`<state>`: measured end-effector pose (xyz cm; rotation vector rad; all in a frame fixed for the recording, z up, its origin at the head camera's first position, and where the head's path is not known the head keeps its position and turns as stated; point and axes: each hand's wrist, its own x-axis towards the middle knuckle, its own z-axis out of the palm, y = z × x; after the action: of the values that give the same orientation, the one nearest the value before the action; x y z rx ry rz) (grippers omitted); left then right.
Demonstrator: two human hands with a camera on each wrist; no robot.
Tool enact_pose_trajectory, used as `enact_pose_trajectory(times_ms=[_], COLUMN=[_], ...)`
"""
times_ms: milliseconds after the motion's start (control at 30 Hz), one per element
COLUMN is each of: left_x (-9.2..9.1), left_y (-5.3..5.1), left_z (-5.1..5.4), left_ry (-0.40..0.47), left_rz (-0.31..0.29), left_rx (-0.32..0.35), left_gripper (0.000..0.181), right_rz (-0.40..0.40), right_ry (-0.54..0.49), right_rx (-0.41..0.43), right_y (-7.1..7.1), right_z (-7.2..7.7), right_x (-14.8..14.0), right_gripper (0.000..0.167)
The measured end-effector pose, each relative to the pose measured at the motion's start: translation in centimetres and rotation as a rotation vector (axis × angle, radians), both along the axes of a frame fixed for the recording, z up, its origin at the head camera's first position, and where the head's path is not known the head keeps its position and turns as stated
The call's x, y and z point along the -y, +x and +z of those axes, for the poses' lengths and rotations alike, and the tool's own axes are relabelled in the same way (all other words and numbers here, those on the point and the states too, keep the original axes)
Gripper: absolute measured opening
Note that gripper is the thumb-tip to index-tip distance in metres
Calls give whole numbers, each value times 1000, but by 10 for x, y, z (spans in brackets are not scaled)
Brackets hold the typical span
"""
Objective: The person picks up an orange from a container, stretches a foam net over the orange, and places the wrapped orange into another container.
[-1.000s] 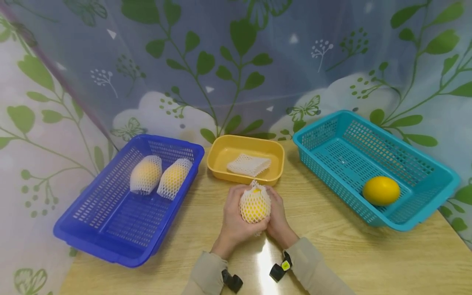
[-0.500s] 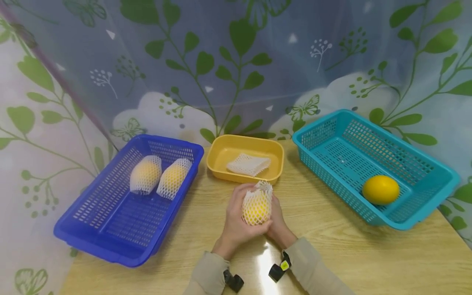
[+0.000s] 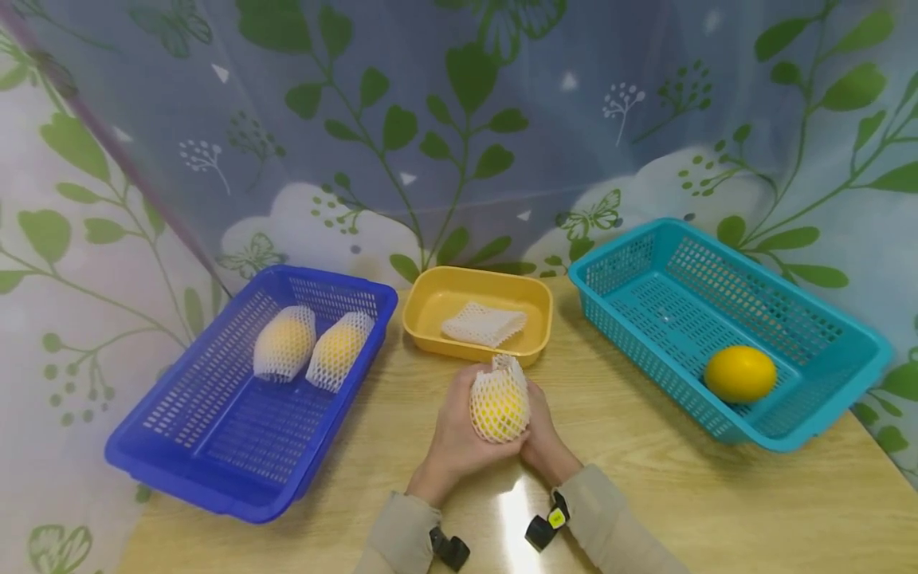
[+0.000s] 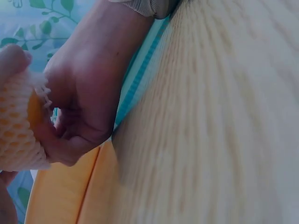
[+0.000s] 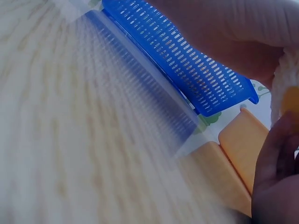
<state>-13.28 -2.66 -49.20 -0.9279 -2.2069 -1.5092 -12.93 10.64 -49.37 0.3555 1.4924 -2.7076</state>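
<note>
A yellow oval fruit sits inside a white foam net sleeve (image 3: 500, 408), held up in front of the yellow tray. My left hand (image 3: 453, 434) grips it from the left, thumb across the near side. My right hand (image 3: 543, 438) is on its other side, mostly hidden behind the fruit in the head view. In the left wrist view the curled fingers of that right hand (image 4: 86, 102) pinch the sleeve's edge, where bare yellow fruit (image 4: 35, 109) shows. The right wrist view also shows uncovered fruit (image 5: 290, 100) at that end. The sleeve's far end stands loose above the fruit.
A blue basket (image 3: 215, 478) at left holds two net-wrapped fruits (image 3: 311, 347). The yellow tray (image 3: 423, 339) behind my hands contains flat white foam netting (image 3: 484, 323). In the teal basket (image 3: 631, 343) at right lies one bare yellow fruit (image 3: 741, 374).
The wrapped fruit has shifted slightly right and turned in my hands. More of the sleeve's loose far end shows above it. Both hands keep hold; baskets and tray stay put.
</note>
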Motion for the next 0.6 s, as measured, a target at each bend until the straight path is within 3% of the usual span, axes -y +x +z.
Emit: enact_pose_trajectory(times_ms=[167, 367, 600], left_x=[2, 1, 0], left_y=[3, 2, 0], left_z=[4, 10, 7], left_ry=[14, 143, 214], left_rz=[75, 73, 46], left_rx=[116, 291, 378], left_gripper=[93, 93, 95], right_rz=[-13, 17, 70], right_ry=[4, -51, -120], right_rx=[-52, -115, -148], right_y=[-4, -4, -4], right_z=[-14, -19, -18], right_x=[1, 1, 1], right_gripper=[29, 22, 23])
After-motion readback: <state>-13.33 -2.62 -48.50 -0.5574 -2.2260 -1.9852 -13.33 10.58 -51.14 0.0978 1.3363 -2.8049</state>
